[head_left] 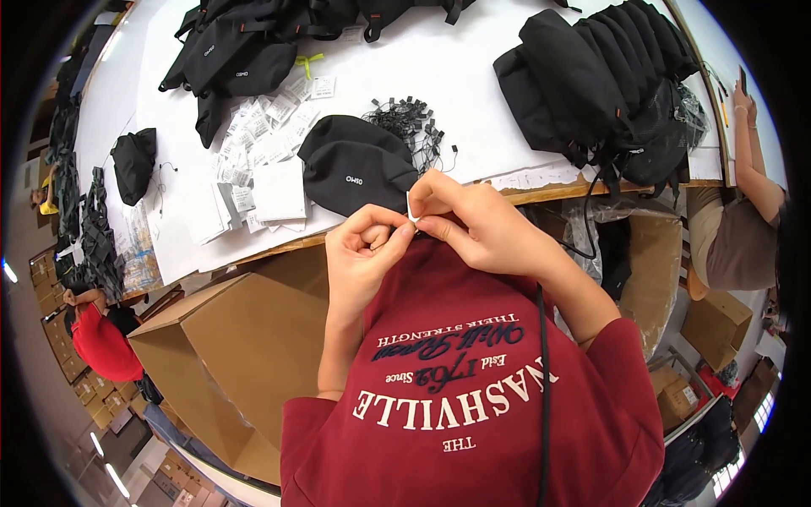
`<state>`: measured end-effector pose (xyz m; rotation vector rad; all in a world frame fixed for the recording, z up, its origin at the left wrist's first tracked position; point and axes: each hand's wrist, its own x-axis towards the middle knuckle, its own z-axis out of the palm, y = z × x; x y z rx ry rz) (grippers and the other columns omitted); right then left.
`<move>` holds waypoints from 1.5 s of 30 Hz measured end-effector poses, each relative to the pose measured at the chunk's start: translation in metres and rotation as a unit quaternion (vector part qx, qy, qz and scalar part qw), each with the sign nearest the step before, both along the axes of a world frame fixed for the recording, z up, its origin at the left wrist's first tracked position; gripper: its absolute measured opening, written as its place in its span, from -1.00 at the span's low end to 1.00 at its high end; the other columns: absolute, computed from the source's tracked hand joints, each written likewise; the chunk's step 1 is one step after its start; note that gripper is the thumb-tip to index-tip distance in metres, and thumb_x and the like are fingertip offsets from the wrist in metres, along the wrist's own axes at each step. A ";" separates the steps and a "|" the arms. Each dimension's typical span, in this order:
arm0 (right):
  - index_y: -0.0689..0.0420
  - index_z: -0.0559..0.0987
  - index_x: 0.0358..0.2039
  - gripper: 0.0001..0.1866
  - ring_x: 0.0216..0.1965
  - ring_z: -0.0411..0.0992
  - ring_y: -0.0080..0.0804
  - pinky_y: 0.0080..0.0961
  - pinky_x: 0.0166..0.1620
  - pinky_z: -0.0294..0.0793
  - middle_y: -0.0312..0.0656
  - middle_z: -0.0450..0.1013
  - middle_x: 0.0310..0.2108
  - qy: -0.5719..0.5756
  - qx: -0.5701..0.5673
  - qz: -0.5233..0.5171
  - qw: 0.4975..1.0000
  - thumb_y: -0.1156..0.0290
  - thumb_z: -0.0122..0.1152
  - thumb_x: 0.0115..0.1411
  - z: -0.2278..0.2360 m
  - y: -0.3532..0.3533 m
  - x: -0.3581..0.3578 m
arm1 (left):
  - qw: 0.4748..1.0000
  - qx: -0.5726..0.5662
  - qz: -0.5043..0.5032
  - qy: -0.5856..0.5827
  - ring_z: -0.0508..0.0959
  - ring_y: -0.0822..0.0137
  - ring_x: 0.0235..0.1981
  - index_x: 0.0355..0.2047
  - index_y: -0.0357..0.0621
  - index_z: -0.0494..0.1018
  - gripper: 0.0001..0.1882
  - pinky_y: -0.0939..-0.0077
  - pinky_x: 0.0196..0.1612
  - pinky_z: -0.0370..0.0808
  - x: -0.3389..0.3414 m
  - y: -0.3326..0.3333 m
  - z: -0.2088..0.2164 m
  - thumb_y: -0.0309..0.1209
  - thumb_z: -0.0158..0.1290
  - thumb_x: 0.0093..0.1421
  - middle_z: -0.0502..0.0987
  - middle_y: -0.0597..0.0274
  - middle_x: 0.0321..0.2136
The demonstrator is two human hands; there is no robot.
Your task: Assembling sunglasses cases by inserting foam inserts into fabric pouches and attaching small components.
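Standing at the far left was a person in a red shirt (108,340). Next, on the white surface (473,76), lay a small black bag (135,167), then a heap of black bags (241,55) at the back edge. In front of that heap spread printed white paper tags (266,127), with a big cardboard box (241,355) below the surface's near edge. The left hand (359,249) had its fingers curled, thumb and forefinger drawn together; whether it gripped anything was too small to tell. Just beyond both hands rested a black fabric pouch (359,155), beside a tangle of black tag strings (410,122). Between the fingertips, close by the pouch's near edge, was a small white tag (413,207), pinched by the thumb and forefinger of the right hand (480,224). Farther right leaned a row of stuffed black backpacks (583,80).
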<state>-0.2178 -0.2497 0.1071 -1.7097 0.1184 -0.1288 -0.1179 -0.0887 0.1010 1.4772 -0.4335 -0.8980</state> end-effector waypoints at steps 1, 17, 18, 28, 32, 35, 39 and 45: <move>0.20 0.31 -0.28 -0.89 -0.53 0.33 -0.55 -0.61 -0.35 0.35 -0.23 0.45 -0.54 0.000 0.000 -0.001 1.000 0.58 0.05 0.24 0.000 0.000 0.001 | 1.000 0.000 -0.001 0.000 0.00 0.77 -0.67 -0.43 -0.30 0.48 -0.97 0.76 -0.59 -0.10 0.000 0.001 0.000 -0.62 0.13 0.13 0.10 0.67 -0.72; 0.17 0.28 -0.32 -0.90 -0.58 0.12 -0.69 -0.69 -0.47 0.12 -0.39 0.24 -0.64 0.039 0.163 0.059 0.984 0.57 0.02 0.25 0.002 -0.014 0.001 | 0.999 0.021 0.009 -0.045 -0.02 0.75 -0.69 -0.45 -0.27 0.48 -0.95 0.73 -0.60 -0.13 -0.009 -0.009 0.011 -0.59 0.14 0.13 0.08 0.65 -0.74; 0.18 0.28 -0.32 -0.90 -0.58 0.11 -0.68 -0.69 -0.47 0.12 -0.39 0.23 -0.66 0.038 0.144 0.054 0.987 0.56 0.02 0.25 0.002 -0.013 0.001 | 0.999 0.024 0.022 -0.040 -0.01 0.75 -0.69 -0.45 -0.27 0.48 -0.95 0.72 -0.60 -0.13 -0.011 -0.009 0.012 -0.59 0.14 0.13 0.08 0.65 -0.74; 0.17 0.44 -0.30 -0.92 -0.64 0.37 -0.41 -0.51 -0.50 0.30 -0.21 0.41 -0.66 0.068 -0.077 0.112 0.988 0.50 0.08 0.17 0.001 -0.024 0.032 | 0.981 0.091 -0.069 -0.154 0.13 0.68 -0.70 -0.44 -0.24 0.52 -0.95 0.68 -0.63 0.06 -0.026 0.012 0.007 -0.55 0.18 0.09 0.21 0.50 -0.74; 0.10 0.50 -0.30 -0.86 -0.23 0.40 -0.27 -0.39 -0.16 0.35 -0.24 0.46 -0.35 -0.106 -0.325 0.067 0.938 0.38 0.19 0.12 -0.022 0.003 0.064 | 0.984 0.053 -0.084 -0.150 0.29 0.51 -0.67 -0.44 -0.22 0.53 -0.93 0.58 -0.55 0.22 -0.037 0.017 -0.004 -0.56 0.20 0.05 0.38 0.33 -0.70; 0.08 0.51 -0.23 -0.62 -0.04 0.29 -0.26 -0.38 0.00 0.27 -0.20 0.39 -0.16 -0.024 -0.336 0.179 0.924 0.22 0.36 -0.04 -0.045 0.002 0.083 | 0.975 0.031 -0.105 -0.194 0.34 0.40 -0.65 -0.45 -0.20 0.53 -0.94 0.52 -0.49 0.28 -0.041 0.018 -0.004 -0.55 0.20 0.04 0.41 0.29 -0.68; 0.12 0.47 -0.12 -0.38 0.00 0.25 -0.25 -0.39 0.03 0.26 -0.15 0.33 -0.08 -0.023 -0.463 0.168 0.870 0.18 0.46 -0.23 -0.060 0.012 0.082 | 0.960 -0.007 -0.114 -0.257 0.34 0.40 -0.68 -0.46 -0.19 0.51 -0.93 0.52 -0.50 0.25 -0.041 0.017 -0.006 -0.54 0.20 0.04 0.39 0.31 -0.69; 0.20 0.47 -0.46 -0.78 -0.38 0.48 -0.12 -0.25 -0.32 0.47 -0.09 0.48 -0.47 -0.015 -0.382 0.081 0.920 0.31 0.19 0.00 -0.037 -0.002 0.074 | 0.925 -0.022 -0.061 -0.374 0.49 0.09 -0.15 -0.24 -0.22 0.48 -0.78 0.33 -0.08 0.43 -0.025 0.019 -0.003 -0.51 0.17 0.08 0.45 0.05 -0.17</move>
